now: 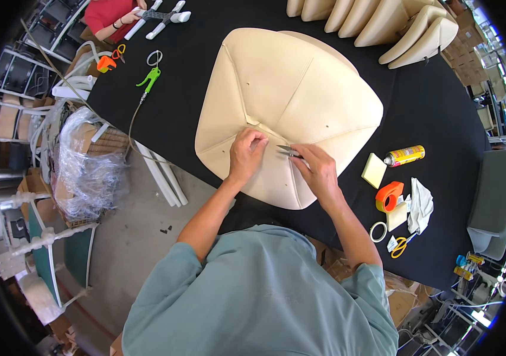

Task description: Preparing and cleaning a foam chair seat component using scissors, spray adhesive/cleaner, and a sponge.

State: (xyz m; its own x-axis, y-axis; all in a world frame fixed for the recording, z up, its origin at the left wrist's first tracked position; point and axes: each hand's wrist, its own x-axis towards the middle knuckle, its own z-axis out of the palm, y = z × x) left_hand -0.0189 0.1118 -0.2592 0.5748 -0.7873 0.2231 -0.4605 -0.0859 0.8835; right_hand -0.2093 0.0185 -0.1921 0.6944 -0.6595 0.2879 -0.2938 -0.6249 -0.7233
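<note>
In front of me on the table lies a cream upholstered chair seat with stitched seams meeting near its middle and small holes in its face. Another cream piece shows beneath its far edge. My left hand rests at the seam junction, thumb and fingertips pinched together; whatever is between them is too small to make out. From the right, my right hand grips thread snips, their metal blades parted and pointing left toward my left hand, just over the lower seam. The snips' handles are mostly hidden by my fingers.
Right of the seat lie a spray can, a foam block, an orange tape dispenser, a white cloth and yellow-handled scissors. Cream panels stand at the back. A green air gun lies left. Another person's hand works far left.
</note>
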